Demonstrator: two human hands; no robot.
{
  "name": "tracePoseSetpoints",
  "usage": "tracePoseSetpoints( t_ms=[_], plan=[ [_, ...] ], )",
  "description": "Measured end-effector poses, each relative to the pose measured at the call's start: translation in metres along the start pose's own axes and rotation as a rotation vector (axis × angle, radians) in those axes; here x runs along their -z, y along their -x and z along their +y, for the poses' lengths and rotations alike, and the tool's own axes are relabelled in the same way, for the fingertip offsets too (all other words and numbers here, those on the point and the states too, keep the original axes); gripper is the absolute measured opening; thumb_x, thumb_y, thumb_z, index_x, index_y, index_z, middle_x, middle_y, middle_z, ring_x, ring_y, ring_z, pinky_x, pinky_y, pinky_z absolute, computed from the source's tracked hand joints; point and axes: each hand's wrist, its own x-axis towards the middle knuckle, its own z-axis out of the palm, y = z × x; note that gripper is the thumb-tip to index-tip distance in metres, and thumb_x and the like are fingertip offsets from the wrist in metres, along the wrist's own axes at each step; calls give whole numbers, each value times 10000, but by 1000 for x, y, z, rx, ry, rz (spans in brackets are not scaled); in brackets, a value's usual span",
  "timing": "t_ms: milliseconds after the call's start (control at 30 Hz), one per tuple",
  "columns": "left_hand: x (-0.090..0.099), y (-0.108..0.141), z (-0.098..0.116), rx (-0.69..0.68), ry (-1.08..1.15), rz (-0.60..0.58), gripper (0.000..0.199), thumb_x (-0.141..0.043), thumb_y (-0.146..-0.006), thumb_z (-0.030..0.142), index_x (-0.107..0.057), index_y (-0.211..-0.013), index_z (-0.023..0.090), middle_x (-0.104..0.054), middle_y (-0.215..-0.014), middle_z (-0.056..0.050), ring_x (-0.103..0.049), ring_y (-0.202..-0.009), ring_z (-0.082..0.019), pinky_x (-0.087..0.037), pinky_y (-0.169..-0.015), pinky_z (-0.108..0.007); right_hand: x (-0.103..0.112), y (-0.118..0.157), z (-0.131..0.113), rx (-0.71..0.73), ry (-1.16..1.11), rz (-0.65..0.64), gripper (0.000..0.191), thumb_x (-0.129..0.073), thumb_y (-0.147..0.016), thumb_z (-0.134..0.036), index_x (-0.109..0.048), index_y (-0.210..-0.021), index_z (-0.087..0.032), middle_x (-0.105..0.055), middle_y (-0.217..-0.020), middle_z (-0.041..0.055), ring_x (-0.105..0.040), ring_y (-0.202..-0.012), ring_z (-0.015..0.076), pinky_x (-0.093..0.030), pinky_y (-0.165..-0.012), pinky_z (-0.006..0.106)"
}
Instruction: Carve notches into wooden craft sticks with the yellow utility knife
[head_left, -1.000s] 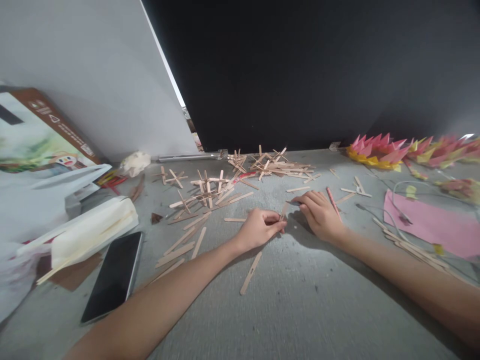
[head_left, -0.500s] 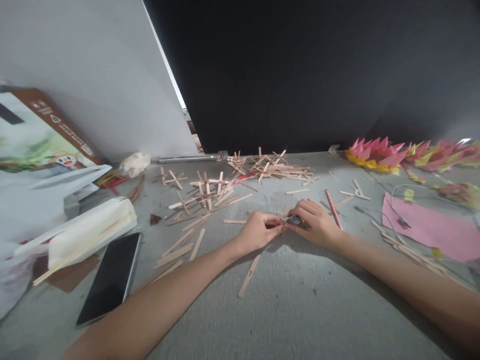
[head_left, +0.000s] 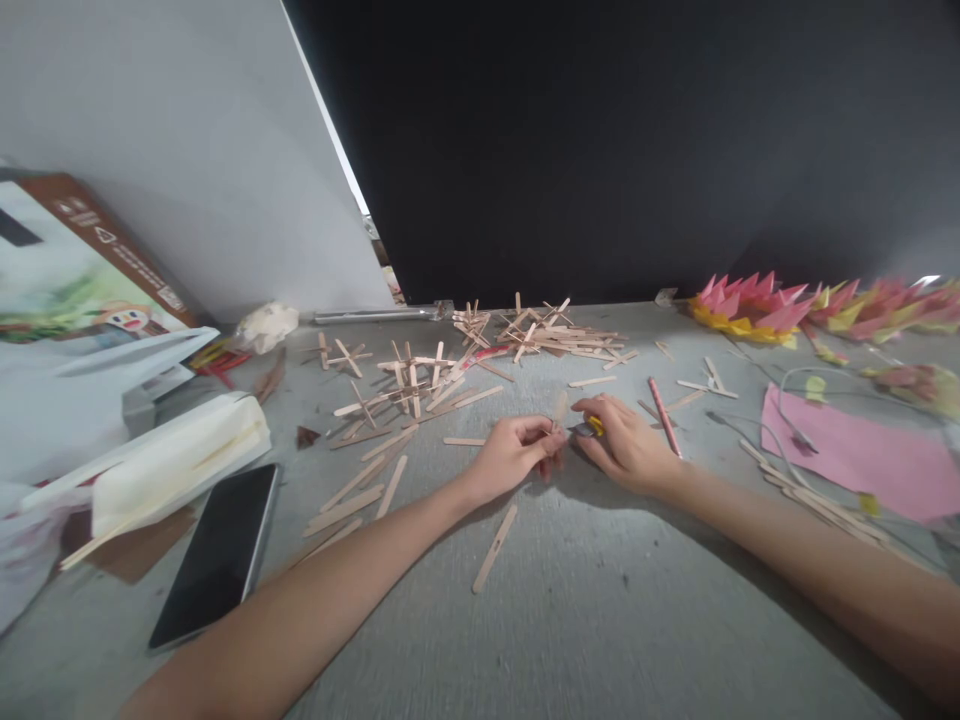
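Near the middle of the grey table, my left hand (head_left: 517, 455) pinches a wooden stick (head_left: 560, 408), whose upper end sticks up past the fingertips. Just to its right, my right hand (head_left: 624, 445) is closed on a small cutter (head_left: 594, 426) with yellow on it, its grey tip pointing toward the left hand. A small gap parts the two hands. One loose stick with a notch in it (head_left: 495, 550) lies in front of the left hand, and another (head_left: 465, 441) lies just left of it.
Crossed wooden sticks (head_left: 412, 380) are heaped behind the hands. A red pencil (head_left: 664, 415) lies beside the right hand. At left are a black phone (head_left: 217, 555) and a plastic bag (head_left: 60, 400). Pink paper (head_left: 855, 450), a cable and pink-yellow paper flowers (head_left: 750, 305) are at right.
My hands have moved slightly apart; the cutter has come away from the stick in my left hand. The view has shifted very slightly.
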Motion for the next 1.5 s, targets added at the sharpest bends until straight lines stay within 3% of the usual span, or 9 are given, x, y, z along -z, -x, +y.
tracePoseSetpoints(
  t_ms=[200, 733, 1500],
  plan=[
    [1, 3, -1, -18, 108, -38, 422, -672, -991, 555, -586, -833, 173, -621, -641, 22, -630, -491, -113, -462, -515, -223, 2, 0, 0, 78, -23, -125, 299, -357, -1123, -317, -539, -1327, -196, -624, -1073, 136, -584, -960, 294, -516, -838, 449],
    [1, 7, 5, -19, 100, -61, 455, -688, -983, 557, -580, -769, 170, -564, -642, 36, -616, -494, -94, -454, -521, -224, 4, -1, 0, 66, 13, -127, 286, -350, -1134, -290, -577, -1267, -178, -601, -1050, 122, -529, -943, 276, -489, -837, 434],
    [2, 4, 4, -43, -80, -51, 562, -614, -996, 637, -594, -684, 170, -583, -573, 0, -572, -496, -110, -415, -529, -235, 3, -5, 0, 27, -25, -205, 427, -249, -1155, -416, -624, -1178, -212, -611, -1006, 104, -537, -933, 272, -477, -851, 427]
  ],
)
